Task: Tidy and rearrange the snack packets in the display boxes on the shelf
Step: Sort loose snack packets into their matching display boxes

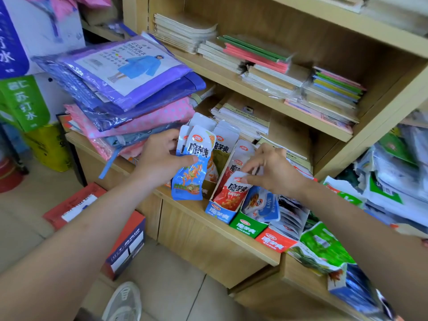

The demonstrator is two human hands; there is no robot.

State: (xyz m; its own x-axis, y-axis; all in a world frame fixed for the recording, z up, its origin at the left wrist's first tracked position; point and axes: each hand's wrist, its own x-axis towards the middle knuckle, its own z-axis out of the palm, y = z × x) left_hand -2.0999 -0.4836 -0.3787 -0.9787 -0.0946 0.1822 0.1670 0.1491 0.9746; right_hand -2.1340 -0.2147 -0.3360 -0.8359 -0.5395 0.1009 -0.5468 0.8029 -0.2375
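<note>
My left hand (159, 156) grips a bunch of blue snack packets (192, 174), held upright above the shelf edge. My right hand (271, 170) pinches the top of a red snack packet (234, 193) standing in the blue display box (218, 213). To its right stand a green display box (249, 229) with a blue and white packet (264, 205) lying in it, and a red display box (275, 243) with dark packets (290, 216). Behind my hands, more white-topped packets (222, 132) stand in a brown box (209, 188).
Folded raincoat packs (125, 89) are stacked at the left on the wooden counter (208, 230). Notebooks (266, 63) fill the shelves above. Green and blue bags (324, 246) lie at the right. Red and blue cartons (120, 242) and my shoe (124, 302) are on the floor.
</note>
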